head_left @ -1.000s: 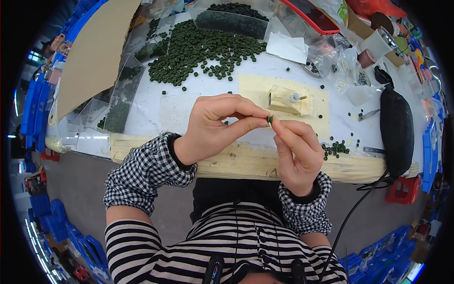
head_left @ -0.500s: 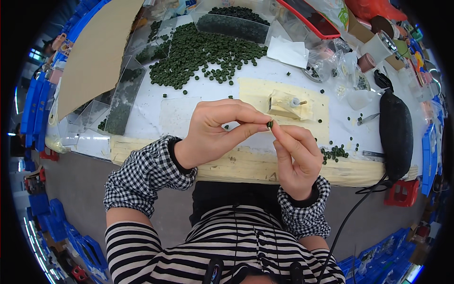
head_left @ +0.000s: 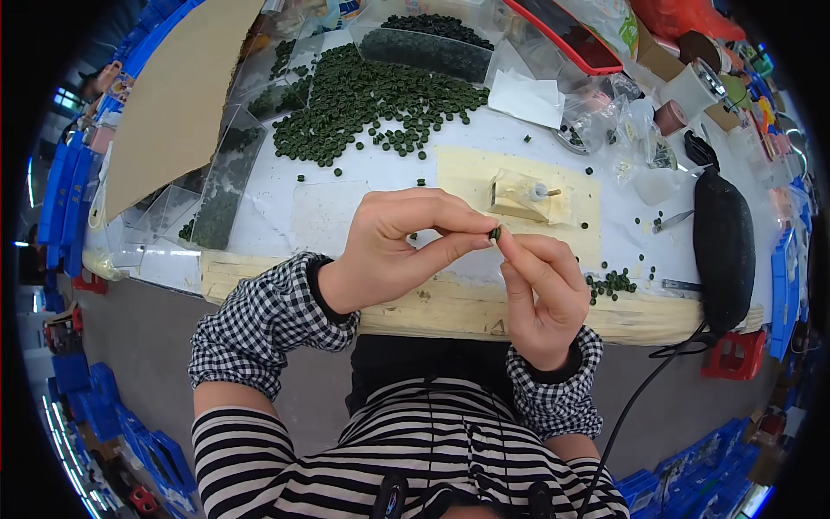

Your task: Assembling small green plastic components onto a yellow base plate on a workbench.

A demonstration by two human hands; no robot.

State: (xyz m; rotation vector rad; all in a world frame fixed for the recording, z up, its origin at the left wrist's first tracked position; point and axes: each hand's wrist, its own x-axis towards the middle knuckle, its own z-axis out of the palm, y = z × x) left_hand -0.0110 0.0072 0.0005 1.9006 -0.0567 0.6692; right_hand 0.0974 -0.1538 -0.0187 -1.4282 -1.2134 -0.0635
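Between the thumb and index finger of my left hand is a small dark green round piece, held above the table's near edge. My right hand meets it from the other side, its fingertips at the piece, its thumb lower and its other fingers curled. The contact spot is partly hidden by the fingertips. Behind the hands stands a small block wrapped in pale tape, with a peg sticking out of it. A large heap of similar green pieces spreads over the far left of the table.
A smaller cluster of pieces lies right of my right hand. A black pouch with a cable sits at the right edge. Cardboard leans at left; a clear bin, white paper and a red-framed phone lie far back.
The piece and both hands have shifted very slightly toward me. The pinch around the piece has turned a little; otherwise the table looks the same.
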